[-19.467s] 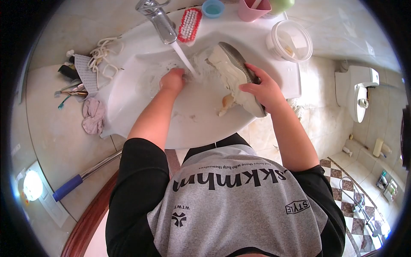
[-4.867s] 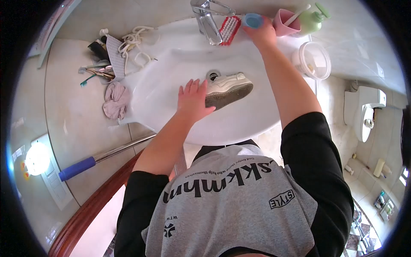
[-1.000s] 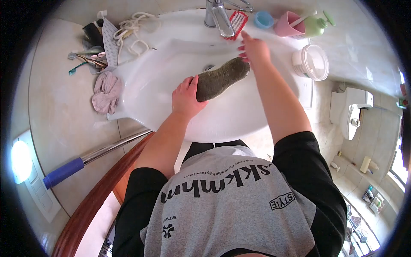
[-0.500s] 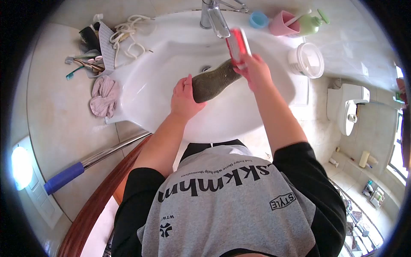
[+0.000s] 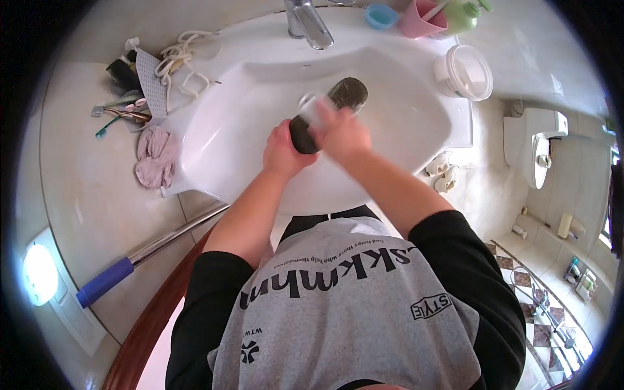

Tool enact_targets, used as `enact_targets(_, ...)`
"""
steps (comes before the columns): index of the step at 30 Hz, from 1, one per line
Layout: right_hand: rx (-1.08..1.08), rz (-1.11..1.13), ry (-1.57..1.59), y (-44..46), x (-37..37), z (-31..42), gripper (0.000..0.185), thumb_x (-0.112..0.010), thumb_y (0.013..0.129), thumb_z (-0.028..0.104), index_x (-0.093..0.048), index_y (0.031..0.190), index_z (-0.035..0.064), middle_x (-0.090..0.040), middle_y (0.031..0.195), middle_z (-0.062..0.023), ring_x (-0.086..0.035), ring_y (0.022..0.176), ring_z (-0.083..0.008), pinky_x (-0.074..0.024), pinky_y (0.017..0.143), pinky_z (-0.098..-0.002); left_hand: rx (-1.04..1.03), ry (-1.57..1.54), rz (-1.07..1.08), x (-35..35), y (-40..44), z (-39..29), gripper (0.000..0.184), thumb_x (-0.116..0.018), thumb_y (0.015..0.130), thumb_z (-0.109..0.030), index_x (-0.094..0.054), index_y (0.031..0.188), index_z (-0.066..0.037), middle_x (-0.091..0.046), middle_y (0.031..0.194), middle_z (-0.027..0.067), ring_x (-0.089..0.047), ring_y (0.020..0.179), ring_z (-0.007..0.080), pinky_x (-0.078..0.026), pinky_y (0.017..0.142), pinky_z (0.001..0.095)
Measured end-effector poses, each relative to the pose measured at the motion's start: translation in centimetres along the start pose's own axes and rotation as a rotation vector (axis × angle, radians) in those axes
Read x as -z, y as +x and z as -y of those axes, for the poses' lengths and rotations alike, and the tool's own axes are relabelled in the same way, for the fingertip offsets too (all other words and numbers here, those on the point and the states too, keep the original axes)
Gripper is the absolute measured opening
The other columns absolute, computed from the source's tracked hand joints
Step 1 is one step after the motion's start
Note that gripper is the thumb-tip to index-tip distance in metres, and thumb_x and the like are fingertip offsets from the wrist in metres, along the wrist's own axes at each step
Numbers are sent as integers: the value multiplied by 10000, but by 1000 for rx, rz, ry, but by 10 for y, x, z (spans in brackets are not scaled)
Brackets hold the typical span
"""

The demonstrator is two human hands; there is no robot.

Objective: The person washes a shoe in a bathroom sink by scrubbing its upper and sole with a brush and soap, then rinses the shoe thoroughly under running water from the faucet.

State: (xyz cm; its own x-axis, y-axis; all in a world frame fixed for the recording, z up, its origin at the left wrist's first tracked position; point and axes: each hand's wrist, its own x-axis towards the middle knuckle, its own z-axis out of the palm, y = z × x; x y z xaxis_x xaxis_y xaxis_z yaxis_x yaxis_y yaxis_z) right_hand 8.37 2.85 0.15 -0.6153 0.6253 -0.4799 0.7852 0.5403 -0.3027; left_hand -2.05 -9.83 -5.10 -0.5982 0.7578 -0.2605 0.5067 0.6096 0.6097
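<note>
Left hand: curled around shoe's near-left end.
Right hand: closed on blurred pale brush, over shoe's middle.
Shoe: sole-up in basin.
Tap: far side.

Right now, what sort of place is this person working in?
Most likely a bathroom: there is a washbasin with a faucet, toothbrushes to its left, and a toilet on the right.

Dark olive sole; brush seemingly whitish.
</note>
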Motion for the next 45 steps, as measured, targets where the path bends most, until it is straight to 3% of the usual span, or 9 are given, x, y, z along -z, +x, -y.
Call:
enact_targets(2, 242, 5, -204, -12, -12, -5, 599, -511, 957, 521, -348, 1489, 298, -539, 1243, -225, -645, 1074, -388, -545, 880, -501, 21, -35, -21, -5, 8, 5, 840, -879, 590, -320, -468, 1285, -88, -587, 1234, 176, -578, 1151, 369, -523, 928, 478)
enact_targets(5, -189, -111, 71, 54, 24, -41, 604, -522, 954, 523, -360, 1485, 283, -534, 1311, -193, -642, 1099, -364, -550, 859, -519, 27, -108, 35, -6, -2, -1, 908, -898, 566, -318, -455, 1315, -60, -583, 1247, 183, -590, 1139, 366, -518, 946, 453)
enact_targets(12, 122, 24, -217, 11, -15, -15, 645, -529, 950, 530, -291, 1516, 330, -514, 1294, -241, -645, 1077, -414, -548, 886, -505, 58, -147, 120, -15, 8, 14, 924, -887, 577, -337, -441, 1337, -61, -570, 1272, 185, -582, 1154, 360, -508, 964, 441)
enact_targets(14, -159, -86, -77, 58, 28, -48, 557, -512, 962, 511, -390, 1439, 251, -602, 1224, -193, -664, 1040, -398, -572, 754, -507, 1, -91, 36, -16, 0, 9, 898, -878, 580, -355, -452, 1310, -53, -576, 1256, 190, -598, 1127, 366, -524, 936, 443)
enact_targets(22, 50, 45, -182, 13, -13, -19, 642, -517, 959, 488, -288, 1527, 295, -565, 1214, -254, -665, 1049, -382, -557, 858, -480, 33, -73, 116, -15, 4, 9, 960, -877, 580, -366, -420, 1360, -44, -581, 1260, 203, -575, 1177, 367, -508, 962, 440)
enact_targets(26, -247, -218, 45, 55, 13, -45, 586, -516, 956, 517, -371, 1472, 279, -574, 1259, -214, -654, 1043, -403, -544, 869, -513, 90, -42, 138, -12, 5, 1, 956, -883, 578, -358, -423, 1360, -56, -580, 1278, 189, -572, 1189, 358, -506, 967, 447)
enact_targets(31, 75, -80, -155, -2, -36, -17, 613, -509, 964, 513, -320, 1498, 278, -548, 1262, -267, -650, 1068, -419, -542, 896, -495, 125, -35, 159, -6, 6, -5, 934, -904, 581, -309, -428, 1342, -51, -566, 1290, 188, -575, 1194, 338, -494, 985, 434)
enact_targets(36, -339, -286, 98, 60, 7, -52, 577, -499, 966, 512, -372, 1471, 264, -587, 1240, -237, -653, 1064, -397, -553, 858, -501, 88, -35, 147, -9, 3, -5, 940, -903, 587, -312, -419, 1349, -47, -562, 1297, 190, -569, 1199, 350, -490, 995, 435)
enact_targets(45, -355, -203, 151, 57, 23, -65, 605, -532, 956, 489, -357, 1495, 275, -548, 1338, -231, -633, 1132, -388, -538, 908, -506, 87, -44, 171, -8, 9, -5, 938, -910, 573, -299, -433, 1340, -44, -575, 1293, 184, -574, 1201, 336, -488, 993, 419)
